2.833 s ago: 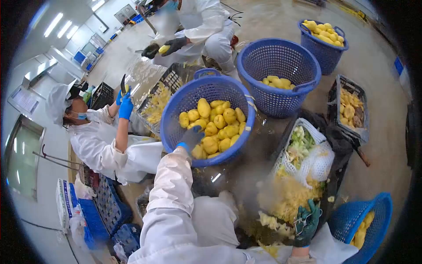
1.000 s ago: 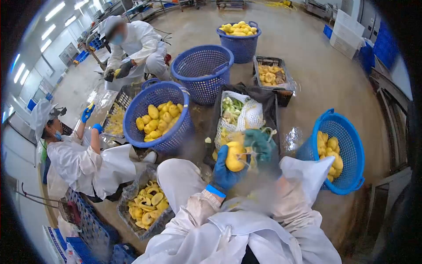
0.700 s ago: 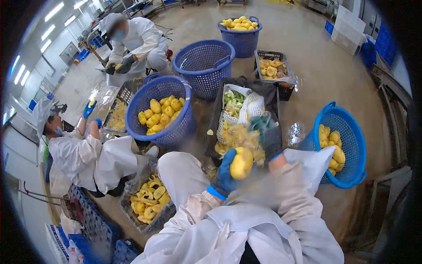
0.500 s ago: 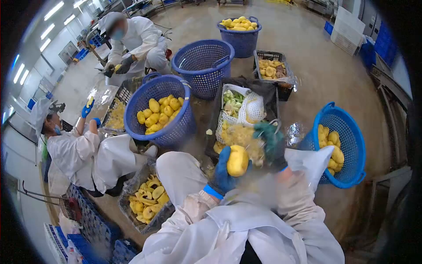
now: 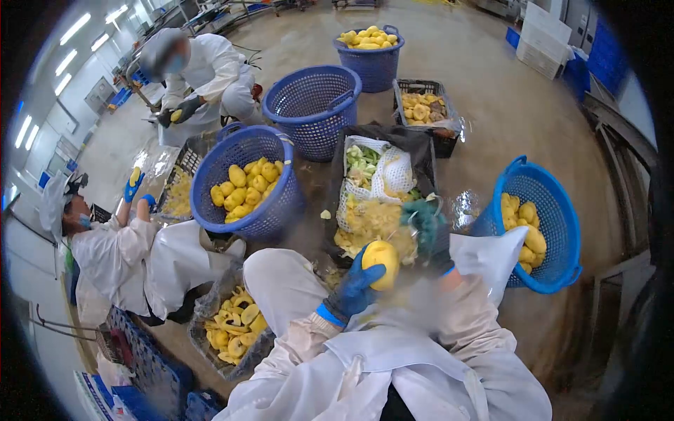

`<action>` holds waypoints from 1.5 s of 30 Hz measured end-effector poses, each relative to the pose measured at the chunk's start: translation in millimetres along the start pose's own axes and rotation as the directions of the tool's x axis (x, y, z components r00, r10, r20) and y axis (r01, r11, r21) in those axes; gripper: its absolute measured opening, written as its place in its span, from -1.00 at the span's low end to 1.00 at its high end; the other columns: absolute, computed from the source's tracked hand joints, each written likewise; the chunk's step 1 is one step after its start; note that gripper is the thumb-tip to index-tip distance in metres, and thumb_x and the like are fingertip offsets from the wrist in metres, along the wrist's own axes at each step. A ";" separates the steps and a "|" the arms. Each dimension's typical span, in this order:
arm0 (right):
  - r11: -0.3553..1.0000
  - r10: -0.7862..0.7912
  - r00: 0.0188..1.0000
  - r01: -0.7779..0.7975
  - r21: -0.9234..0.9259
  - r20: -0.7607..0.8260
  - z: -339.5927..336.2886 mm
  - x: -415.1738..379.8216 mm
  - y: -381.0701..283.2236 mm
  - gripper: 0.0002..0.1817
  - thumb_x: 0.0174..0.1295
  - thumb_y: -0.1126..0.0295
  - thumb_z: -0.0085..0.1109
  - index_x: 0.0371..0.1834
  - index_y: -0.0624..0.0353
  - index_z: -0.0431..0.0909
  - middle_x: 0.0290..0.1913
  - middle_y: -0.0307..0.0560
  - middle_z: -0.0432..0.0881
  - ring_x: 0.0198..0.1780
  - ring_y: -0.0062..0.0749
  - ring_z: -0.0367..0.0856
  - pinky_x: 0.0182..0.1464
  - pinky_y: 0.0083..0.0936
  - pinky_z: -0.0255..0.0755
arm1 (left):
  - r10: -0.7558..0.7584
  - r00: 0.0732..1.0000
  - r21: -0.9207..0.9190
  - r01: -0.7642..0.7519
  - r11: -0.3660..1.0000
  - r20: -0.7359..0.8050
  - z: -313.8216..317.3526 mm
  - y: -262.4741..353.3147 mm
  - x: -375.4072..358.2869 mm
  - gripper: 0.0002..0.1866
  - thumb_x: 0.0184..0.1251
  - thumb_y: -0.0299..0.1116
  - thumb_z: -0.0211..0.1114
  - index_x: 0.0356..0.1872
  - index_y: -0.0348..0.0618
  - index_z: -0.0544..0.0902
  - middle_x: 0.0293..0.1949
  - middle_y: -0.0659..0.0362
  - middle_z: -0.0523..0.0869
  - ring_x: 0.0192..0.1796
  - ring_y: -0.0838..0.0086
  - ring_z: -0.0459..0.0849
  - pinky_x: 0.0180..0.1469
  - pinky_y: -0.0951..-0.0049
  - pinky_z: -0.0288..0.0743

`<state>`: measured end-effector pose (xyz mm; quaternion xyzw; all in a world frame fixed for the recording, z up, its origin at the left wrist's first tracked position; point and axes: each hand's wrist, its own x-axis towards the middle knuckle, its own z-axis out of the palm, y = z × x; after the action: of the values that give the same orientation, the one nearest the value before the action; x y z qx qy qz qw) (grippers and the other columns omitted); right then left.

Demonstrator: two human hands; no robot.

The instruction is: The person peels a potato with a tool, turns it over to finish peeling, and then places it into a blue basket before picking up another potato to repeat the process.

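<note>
A yellow, peeled-looking potato (image 5: 381,265) is held in my left hand (image 5: 353,288), in a blue glove, above my lap. My right hand (image 5: 425,235), in a dark green glove, is just right of the potato, its fingers curled round something thin that I cannot make out. Both hands are over the near edge of a black-lined crate (image 5: 428,156) that holds peelings (image 5: 375,219), green scraps and white foam netting (image 5: 394,170).
Yellow potatoes fill part of a purple basket (image 5: 295,179) and a blue basket (image 5: 565,210). A crate of cut pieces (image 5: 232,326) is at lower left. Two co-workers (image 5: 112,249) (image 5: 225,70) sit at left. Further baskets (image 5: 312,105) stand beyond.
The view has shifted slightly. The potato has turned in my left hand, with blue fingers now across its lower front. My right hand stays close beside it.
</note>
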<state>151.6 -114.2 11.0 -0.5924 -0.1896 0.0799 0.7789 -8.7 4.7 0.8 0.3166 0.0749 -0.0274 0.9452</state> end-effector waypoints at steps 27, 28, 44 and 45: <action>0.999 -0.025 0.999 0.026 -0.035 0.028 -25.3 -9.4 52.3 -0.76 0.35 0.26 0.06 -0.13 0.20 0.58 -0.26 -0.17 0.61 -0.23 -0.43 0.59 -0.11 -0.48 0.49 | 0.203 0.979 0.753 -0.112 0.648 -0.029 -22.1 -21.8 6.5 -0.16 0.17 -0.38 0.41 0.44 -0.16 0.14 0.21 0.03 0.44 0.15 0.31 0.54 0.16 0.28 0.51; 0.987 -0.094 0.993 0.102 -0.122 0.072 -23.2 -12.3 58.6 -0.76 0.33 0.28 0.09 -0.10 0.20 0.56 -0.23 -0.16 0.61 -0.20 -0.42 0.59 -0.08 -0.47 0.49 | 0.184 0.982 0.685 -0.109 0.721 -0.037 -19.7 -22.0 5.5 -0.18 0.17 -0.36 0.41 0.43 -0.15 0.16 0.20 0.02 0.45 0.15 0.30 0.54 0.16 0.27 0.52; 0.969 0.066 0.997 -0.057 0.242 -0.029 -18.7 2.1 45.5 -0.63 0.39 0.11 0.06 -0.11 0.23 0.60 -0.29 -0.17 0.67 -0.22 -0.41 0.65 -0.15 -0.43 0.52 | -0.053 0.963 -0.338 -0.041 0.940 -0.264 22.0 0.3 13.1 -0.54 0.26 -0.11 0.34 0.13 -0.03 0.52 0.07 0.09 0.61 0.11 0.24 0.59 0.12 0.21 0.55; 0.996 -0.080 0.994 0.081 -0.021 0.073 -11.6 -14.2 48.1 -0.64 0.42 0.11 0.02 -0.14 0.22 0.60 -0.31 -0.18 0.66 -0.23 -0.42 0.65 -0.18 -0.43 0.53 | -0.033 0.973 -0.377 -0.057 0.924 -0.228 23.5 -0.6 14.9 -0.55 0.26 -0.13 0.33 0.12 -0.04 0.52 0.06 0.10 0.61 0.12 0.25 0.59 0.12 0.20 0.55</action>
<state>147.9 -115.8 -40.3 -0.5903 -0.2423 0.0676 0.7669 8.9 -10.0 16.6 0.1282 0.1856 0.0303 0.9738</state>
